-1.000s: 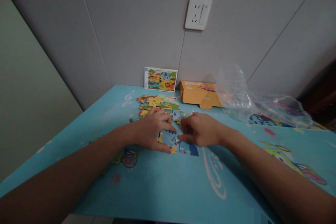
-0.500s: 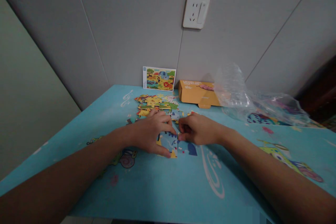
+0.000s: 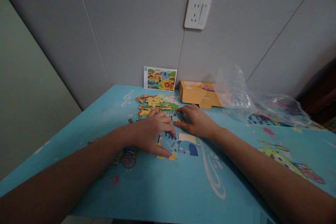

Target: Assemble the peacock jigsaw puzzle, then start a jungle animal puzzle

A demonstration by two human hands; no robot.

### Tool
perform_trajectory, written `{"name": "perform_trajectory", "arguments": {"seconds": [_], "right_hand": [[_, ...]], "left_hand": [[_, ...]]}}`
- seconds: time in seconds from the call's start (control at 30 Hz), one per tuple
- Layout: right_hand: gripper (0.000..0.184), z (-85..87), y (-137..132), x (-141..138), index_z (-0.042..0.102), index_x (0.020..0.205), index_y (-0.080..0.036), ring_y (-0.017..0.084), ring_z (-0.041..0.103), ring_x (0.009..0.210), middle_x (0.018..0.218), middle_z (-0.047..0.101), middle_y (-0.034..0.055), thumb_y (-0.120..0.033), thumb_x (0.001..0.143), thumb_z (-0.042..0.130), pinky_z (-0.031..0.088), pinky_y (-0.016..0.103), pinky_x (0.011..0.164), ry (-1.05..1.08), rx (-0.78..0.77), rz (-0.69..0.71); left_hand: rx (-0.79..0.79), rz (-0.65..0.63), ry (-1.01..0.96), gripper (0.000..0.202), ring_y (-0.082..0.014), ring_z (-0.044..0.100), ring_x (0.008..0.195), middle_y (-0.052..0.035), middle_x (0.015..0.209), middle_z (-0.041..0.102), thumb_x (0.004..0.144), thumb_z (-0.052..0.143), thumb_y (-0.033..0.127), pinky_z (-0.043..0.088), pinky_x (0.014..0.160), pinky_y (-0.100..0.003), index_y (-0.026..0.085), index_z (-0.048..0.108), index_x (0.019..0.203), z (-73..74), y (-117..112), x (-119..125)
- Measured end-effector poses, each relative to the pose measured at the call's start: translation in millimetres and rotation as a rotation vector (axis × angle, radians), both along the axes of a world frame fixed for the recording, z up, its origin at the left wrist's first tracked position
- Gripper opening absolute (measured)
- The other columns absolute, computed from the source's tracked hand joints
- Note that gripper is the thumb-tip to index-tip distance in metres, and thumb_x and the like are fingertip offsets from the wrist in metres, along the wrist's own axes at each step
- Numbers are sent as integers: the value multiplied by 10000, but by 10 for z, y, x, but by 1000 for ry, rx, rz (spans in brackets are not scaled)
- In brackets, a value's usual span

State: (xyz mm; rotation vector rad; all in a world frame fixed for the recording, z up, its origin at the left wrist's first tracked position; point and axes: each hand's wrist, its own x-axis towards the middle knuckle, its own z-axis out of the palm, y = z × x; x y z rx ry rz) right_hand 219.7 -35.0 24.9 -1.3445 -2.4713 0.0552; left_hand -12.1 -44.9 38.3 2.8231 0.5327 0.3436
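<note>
My left hand [image 3: 154, 131] rests on a joined puzzle section [image 3: 169, 143], thumb and fingers spread apart, with the thumb at its lower part. Part of that section is hidden under the hand. Touching its right side lies a blue elephant puzzle section [image 3: 188, 148] with a pale yellow top. My right hand [image 3: 195, 120] is beyond it, thumb and index finger apart at the right side of a loose pile of puzzle pieces [image 3: 154, 101]. I see nothing held in it, though its other fingers are partly hidden.
A picture card [image 3: 160, 78] of animals leans on the wall behind the pile. Right of it lies an orange box [image 3: 196, 92], with a crumpled clear plastic bag [image 3: 236, 91] partly over it. A blue patterned cloth [image 3: 147, 189] covers the table. A socket [image 3: 198, 12] is on the wall.
My right hand has left the elephant section and moved away from me to the pile, its fingers opening. The elephant section's pale top now shows. My left hand stays put.
</note>
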Motion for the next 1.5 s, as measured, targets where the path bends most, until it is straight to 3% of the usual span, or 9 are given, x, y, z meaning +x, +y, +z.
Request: {"name": "perform_trajectory", "arguments": {"seconds": [0.23,0.37,0.5,0.67,0.83,1.03,1.23,1.4,1.5], "right_hand": [[579,4,-12,6,582,1174,-120,269,571,984,1005,647,115,-486,745,713,450,382,859,98,-48,-71],[452,46,-44,-8,586,1148,-133,240,579,923,939,646,89,-392,789,679,449,358,821,125,-28,-58],[481,83,-74,-15,595,1150,-127,258,580,961,1043,622,134,-423,779,673,451,365,831,79,29,-128],[545,63,-59,28,576,1195,-96,276,591,990,1065,642,166,-404,759,686,441,375,870,-17,-34,-141],[530,34,-10,54,578,1195,-96,257,600,956,1014,655,148,-317,733,717,446,360,856,42,-85,-147],[609,29,36,66,549,1209,-109,238,592,911,989,642,118,-315,679,766,448,332,789,111,-169,-202],[597,33,42,90,531,1190,-141,187,540,810,936,552,52,-266,647,746,435,310,733,284,-132,-127],[410,136,72,173,551,1035,-172,109,478,647,805,459,-24,-299,670,688,426,265,619,714,-299,-40],[460,276,12,211,541,948,-178,87,486,607,756,485,-48,-322,588,788,422,243,585,801,-600,50]], "left_hand": [[4,42,7,422,-246,508,998,-39,962,613,692,724,524,247,1032,-457,236,653,992,19,28,-32],[14,70,20,412,-255,495,995,-43,960,603,677,732,518,259,1025,-465,227,653,958,34,43,-49],[18,70,2,433,-254,493,1002,-55,981,590,685,724,529,293,1002,-452,219,653,978,35,49,-42],[-17,3,-95,523,-269,472,1117,-86,1192,601,740,695,552,286,1021,-451,236,637,1153,12,-42,66],[-38,-62,-42,430,-299,414,1209,-54,1333,573,807,663,477,272,1025,-485,290,643,1194,-42,-154,196],[-40,25,-80,290,-283,461,1133,-59,1214,628,819,649,427,295,998,-481,263,704,1052,-100,-179,268],[-6,69,-121,307,-268,477,1066,-59,1120,645,757,688,409,318,966,-446,241,702,1014,-147,-150,280],[4,139,-118,326,-262,486,1033,-64,1050,655,736,704,443,322,957,-440,222,703,976,-152,-45,181],[13,157,-122,333,-262,490,1026,-67,1045,649,736,705,454,320,963,-451,217,701,970,-155,-3,147]]}}
